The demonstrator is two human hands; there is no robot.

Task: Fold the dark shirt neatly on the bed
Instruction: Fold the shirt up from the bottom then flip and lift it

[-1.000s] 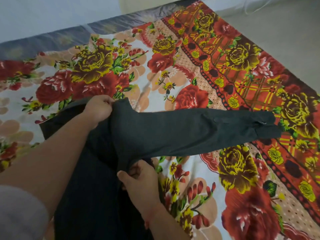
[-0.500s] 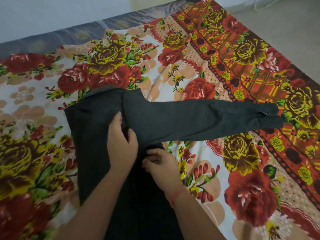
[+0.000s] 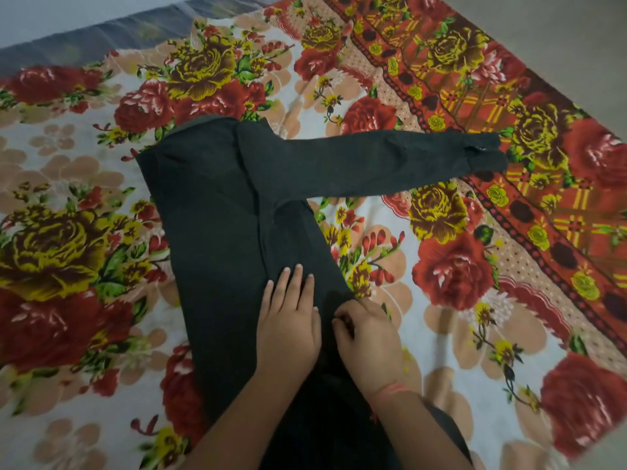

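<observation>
Dark shirt (image 3: 210,205) lies on the bed (image 3: 441,334), roughly mid-frame. Its body is doubled lengthwise into a long narrow panel that runs from the upper left down toward us at the bottom edge. We see a lengthwise crease down the middle of the panel.

One sleeve (image 3: 373,157) sticks out to the right from the top of the panel, flat on the bedding and nearly at a right angle to the body. Its cuff (image 3: 481,154) reaches the patterned border; the cuff slit is visible.

Left hand (image 3: 288,323) rests flat on the lower part of the panel, palm down. Its fingers (image 3: 297,279) are straight, close together and pointing away from us. They press the cloth and grasp nothing.

Right hand (image 3: 369,340) sits just beside the left, at the shirt's right-hand edge. Its fingers are curled in and pinch the dark cloth there. We cannot tell how much cloth is gathered under the knuckles.

A red thread (image 3: 390,390) circles the right wrist. Both forearms come in from the bottom of the frame, over the near end of the shirt.

The floral sheet (image 3: 68,249) has big red and yellow roses on a pale ground, and an orange-red border band (image 3: 543,215) runs down its right side. A dark grey strip (image 3: 84,39) edges the bed at the upper left. Plain grey floor (image 3: 559,28) shows beyond the far right corner.
</observation>
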